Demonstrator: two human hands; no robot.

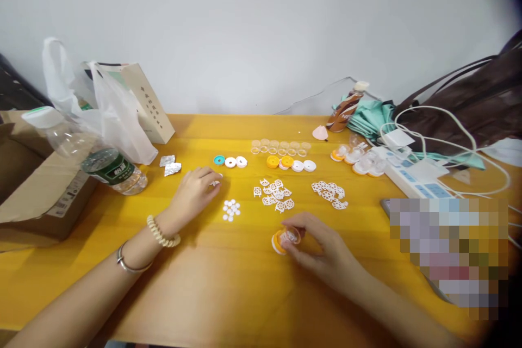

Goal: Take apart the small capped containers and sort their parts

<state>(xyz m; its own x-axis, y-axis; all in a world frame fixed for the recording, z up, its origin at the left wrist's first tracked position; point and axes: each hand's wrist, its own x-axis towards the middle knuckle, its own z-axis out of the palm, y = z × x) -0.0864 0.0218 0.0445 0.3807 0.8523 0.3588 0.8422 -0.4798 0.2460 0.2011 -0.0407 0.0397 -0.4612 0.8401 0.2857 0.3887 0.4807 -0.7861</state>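
Observation:
My right hand (322, 244) is closed around a small clear plastic cup with an orange and white round base (279, 242), tilted just above the table; something whitish shows inside the cup. My left hand (196, 190) has its fingers drawn together low over the table, with small white bits at the fingertips too tiny to make out. Near it lies a cluster of small white discs (231, 210). Beyond my right hand are white spoked wheel-like pieces (277, 194) and another group of white wheel pieces (328, 193).
Behind stand clear cups (280, 147), white and teal rings (230, 162), and orange and white rings (287, 161). Foil packets (172, 169), a water bottle (110, 166) and a cardboard box (44, 196) sit left. Finished-looking cups (369, 163), a power strip (408, 174) and cables lie right.

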